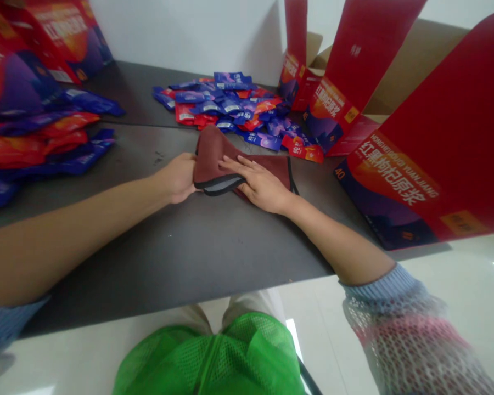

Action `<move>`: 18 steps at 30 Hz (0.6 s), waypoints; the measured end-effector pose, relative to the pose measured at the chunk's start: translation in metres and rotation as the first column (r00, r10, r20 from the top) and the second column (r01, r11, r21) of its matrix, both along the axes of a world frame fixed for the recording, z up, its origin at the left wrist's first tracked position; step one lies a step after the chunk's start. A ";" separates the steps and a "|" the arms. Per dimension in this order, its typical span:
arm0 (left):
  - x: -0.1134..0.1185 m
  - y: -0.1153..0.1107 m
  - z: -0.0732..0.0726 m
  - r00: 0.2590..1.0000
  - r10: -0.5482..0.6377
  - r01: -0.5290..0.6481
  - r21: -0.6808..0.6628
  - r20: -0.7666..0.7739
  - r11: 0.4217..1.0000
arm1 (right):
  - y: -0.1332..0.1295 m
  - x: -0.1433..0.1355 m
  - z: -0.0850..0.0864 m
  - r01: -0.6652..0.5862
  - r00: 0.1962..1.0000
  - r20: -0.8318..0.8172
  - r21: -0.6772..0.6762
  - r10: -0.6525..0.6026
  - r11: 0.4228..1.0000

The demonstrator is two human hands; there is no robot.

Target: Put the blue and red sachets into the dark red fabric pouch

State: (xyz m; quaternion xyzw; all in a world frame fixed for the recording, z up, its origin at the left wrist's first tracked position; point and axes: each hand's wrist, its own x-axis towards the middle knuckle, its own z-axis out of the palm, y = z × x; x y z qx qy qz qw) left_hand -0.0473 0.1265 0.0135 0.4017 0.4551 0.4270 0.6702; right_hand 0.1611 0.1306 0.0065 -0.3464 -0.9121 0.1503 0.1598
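Observation:
On the dark grey table in front of me lies a brown cloth (pixel 218 151) with black edging, partly folded over so that a grey underside shows. My left hand (pixel 183 178) grips the left edge of the cloth, its thumb side against the fabric and its fingertips partly hidden. Flat on top of the cloth rests my right hand (pixel 261 184), fingers stretched out toward the fold. Just behind the cloth is a heap of small blue and red packets (pixel 230 107).
Open red boxes (pixel 411 181) with raised flaps stand along the right side. More red boxes (pixel 66 38) are at the back left, beside a second pile of packets (pixel 45 142). The table (pixel 197 247) ends at its front edge near my green mesh garment (pixel 214 356).

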 end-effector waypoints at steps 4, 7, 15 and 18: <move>0.001 -0.004 0.005 0.996 -0.011 0.010 -0.006 -0.093 1.000 | 0.016 0.013 -0.003 0.028 1.000 0.010 -0.056 -0.027 0.998; -0.006 0.000 -0.003 0.991 -0.055 0.059 0.023 -0.122 0.998 | 0.026 0.021 -0.005 0.061 0.998 0.033 -0.077 -0.058 0.995; -0.010 0.000 0.000 0.980 -0.133 0.132 -0.017 -0.150 0.991 | 0.025 0.031 0.006 0.306 0.951 0.057 -0.039 -0.304 0.951; -0.010 -0.001 0.003 0.976 -0.126 0.124 -0.023 -0.175 0.992 | 0.011 0.026 0.010 0.356 0.933 -0.058 0.009 -0.355 0.934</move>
